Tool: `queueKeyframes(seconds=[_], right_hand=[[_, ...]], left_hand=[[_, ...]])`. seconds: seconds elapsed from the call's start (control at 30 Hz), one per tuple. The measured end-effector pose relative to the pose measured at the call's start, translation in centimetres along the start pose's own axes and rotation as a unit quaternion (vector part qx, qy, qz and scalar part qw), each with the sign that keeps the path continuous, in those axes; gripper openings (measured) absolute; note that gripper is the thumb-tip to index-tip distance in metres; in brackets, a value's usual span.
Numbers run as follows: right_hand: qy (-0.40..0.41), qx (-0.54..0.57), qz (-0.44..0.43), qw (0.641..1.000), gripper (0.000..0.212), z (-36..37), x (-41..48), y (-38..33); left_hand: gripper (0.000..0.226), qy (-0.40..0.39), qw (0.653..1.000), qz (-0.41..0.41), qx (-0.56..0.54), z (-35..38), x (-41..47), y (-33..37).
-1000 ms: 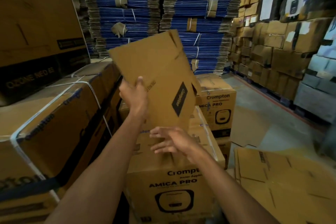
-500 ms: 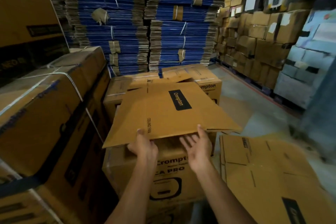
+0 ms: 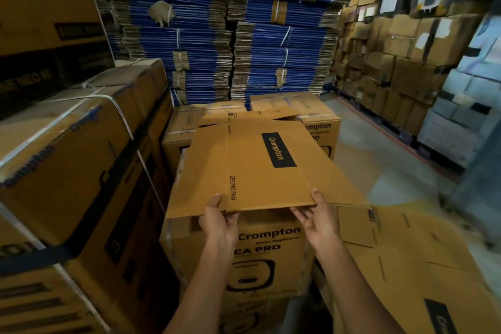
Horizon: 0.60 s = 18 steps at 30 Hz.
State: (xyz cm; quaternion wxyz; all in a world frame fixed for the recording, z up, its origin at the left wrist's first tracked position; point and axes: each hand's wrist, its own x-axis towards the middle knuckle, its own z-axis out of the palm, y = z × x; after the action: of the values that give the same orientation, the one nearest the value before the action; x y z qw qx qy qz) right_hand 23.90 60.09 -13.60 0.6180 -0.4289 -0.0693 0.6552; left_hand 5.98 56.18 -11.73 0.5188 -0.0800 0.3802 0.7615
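A flattened brown carton [image 3: 257, 168] with a black "Crompton" label and "CEILING FAN" print lies flat on top of a sealed Crompton box [image 3: 260, 257]. My left hand [image 3: 219, 222] pinches its near edge, thumb on top and fingers under. My right hand [image 3: 317, 219] holds the same edge further right, thumb on top, fingers spread beneath. The near edge overhangs the box front.
Large strapped cartons [image 3: 67, 165] stand stacked at my left. More flattened cartons [image 3: 412, 271] lie in a pile at lower right. Bundled blue flat boxes [image 3: 230, 30] rise behind. Stacked boxes [image 3: 393, 62] line the right wall beside a bare floor aisle [image 3: 385, 165].
A second ago my left hand held the flat carton upright in the air. It has since been laid flat on the box, and both hands now hold its near edge.
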Motion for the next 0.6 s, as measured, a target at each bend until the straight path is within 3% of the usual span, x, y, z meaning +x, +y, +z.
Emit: queueKeyframes(seconds=[0.13,0.27,0.6], right_hand=[[-0.006,-0.013,-0.012,1.0,0.037,-0.2,-0.2,0.6],[-0.003,-0.024,-0.029,0.999,0.035,-0.5,-0.7,0.7],[0.004,-0.032,-0.085,0.996,0.038,-2.2,-4.3,0.1]], left_hand=[[0.046,-0.046,0.997,-0.06,-0.003,-1.4,0.1,1.1],[0.045,-0.057,0.995,-0.058,0.051,-2.4,0.1,1.5],[0.045,-0.114,0.989,-0.058,0.069,-3.9,-1.6,1.5]])
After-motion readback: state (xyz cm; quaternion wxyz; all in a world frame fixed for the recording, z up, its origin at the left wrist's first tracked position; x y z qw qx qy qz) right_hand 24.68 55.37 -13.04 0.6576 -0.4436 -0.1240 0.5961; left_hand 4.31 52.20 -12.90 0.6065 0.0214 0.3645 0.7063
